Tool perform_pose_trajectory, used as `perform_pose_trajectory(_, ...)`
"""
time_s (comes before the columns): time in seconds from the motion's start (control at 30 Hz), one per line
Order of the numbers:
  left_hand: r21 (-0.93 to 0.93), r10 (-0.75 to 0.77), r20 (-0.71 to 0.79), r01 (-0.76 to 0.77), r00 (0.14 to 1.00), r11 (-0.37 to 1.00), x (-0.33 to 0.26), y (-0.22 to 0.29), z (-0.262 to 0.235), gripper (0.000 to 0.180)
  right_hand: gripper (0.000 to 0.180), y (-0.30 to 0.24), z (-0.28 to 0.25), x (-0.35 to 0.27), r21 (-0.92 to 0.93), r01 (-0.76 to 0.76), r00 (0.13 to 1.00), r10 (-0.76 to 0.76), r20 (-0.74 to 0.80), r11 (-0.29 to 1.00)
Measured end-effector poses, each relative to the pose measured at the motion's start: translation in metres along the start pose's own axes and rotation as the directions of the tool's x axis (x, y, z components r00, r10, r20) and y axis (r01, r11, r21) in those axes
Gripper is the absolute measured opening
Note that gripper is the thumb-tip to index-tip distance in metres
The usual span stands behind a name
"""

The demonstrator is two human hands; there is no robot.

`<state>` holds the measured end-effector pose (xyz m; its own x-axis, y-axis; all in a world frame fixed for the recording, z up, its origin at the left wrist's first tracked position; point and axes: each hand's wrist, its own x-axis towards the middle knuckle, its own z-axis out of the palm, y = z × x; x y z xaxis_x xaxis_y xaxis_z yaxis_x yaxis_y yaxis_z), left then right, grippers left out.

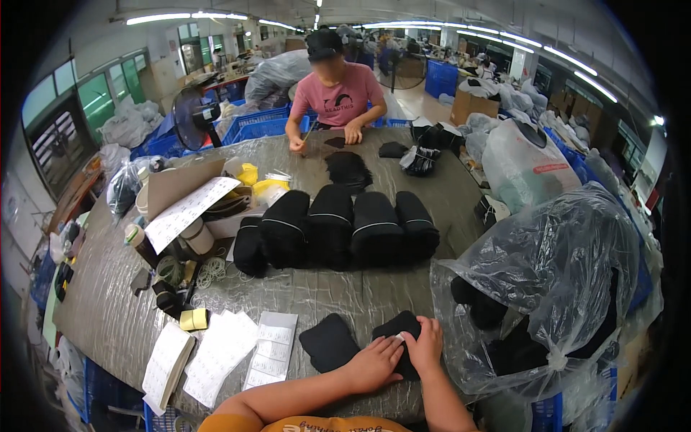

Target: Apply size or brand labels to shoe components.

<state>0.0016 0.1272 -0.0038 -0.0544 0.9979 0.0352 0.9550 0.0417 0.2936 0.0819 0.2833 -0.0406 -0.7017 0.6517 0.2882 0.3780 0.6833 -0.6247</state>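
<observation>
A dark pad of black fabric pieces (389,329) lies on the table in front of me, under both hands. My left hand (376,364) rests flat across its left side, fingers stretched out. With my right hand (423,343) I hold its right edge, thumb on top and fingers around the side. Between the fingertips a small white tag (399,337) shows on the fabric. Just to the left sits a second black fabric pad (328,343). Farther off stands a row of several rolled black bundles (378,230) tied with pale bands.
A clear plastic bag (547,273) holding black fabric lies at right. Printed label sheets (271,349), a notepad (167,363) and yellow tape (193,319) are at left, near a cluttered box (230,222). Across the table (317,288) a person in pink (338,97) handles dark pieces.
</observation>
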Motion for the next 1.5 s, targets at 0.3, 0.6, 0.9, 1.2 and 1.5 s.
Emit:
perform_pose_trajectory(0.3, -0.029, 0.026, -0.006, -0.026, 1.0, 0.999, 0.008, -0.006, -0.006, 0.068, 0.045, -0.015, -0.018, 0.017, -0.211, -0.189, 0.96, 0.226, 0.167, 0.959)
perform_pose_trajectory(0.6, -0.536, -0.367, -0.403, 0.109, 0.839, 0.837, -0.008, -0.022, -0.01, 0.077, 0.057, -0.077, -0.061, -0.018, -0.271, 0.278, 0.955, -0.234, 0.184, 0.922)
perform_pose_trajectory(0.9, -0.655, -0.342, -0.471, -0.063, 0.813, 0.753, 0.0, 0.003, -0.002, 0.076, 0.061, -0.066, -0.055, -0.029, -0.16, 0.064, 0.971, -0.025, 0.239, 0.985)
perform_pose_trajectory(1.2, -0.825, -0.596, -0.346, 0.068, 0.725, 0.562, -0.051, -0.022, -0.029, 0.062, 0.06, -0.057, -0.053, 0.01, 0.505, -0.264, 0.924, 0.065, 0.377, 0.822)
perform_pose_trajectory(1.5, -0.641, -0.426, -0.256, 0.178, 0.868, 0.747, -0.027, -0.013, -0.014, 0.074, 0.041, -0.093, -0.045, -0.016, -0.229, 0.253, 0.938, -0.18, 0.297, 0.94)
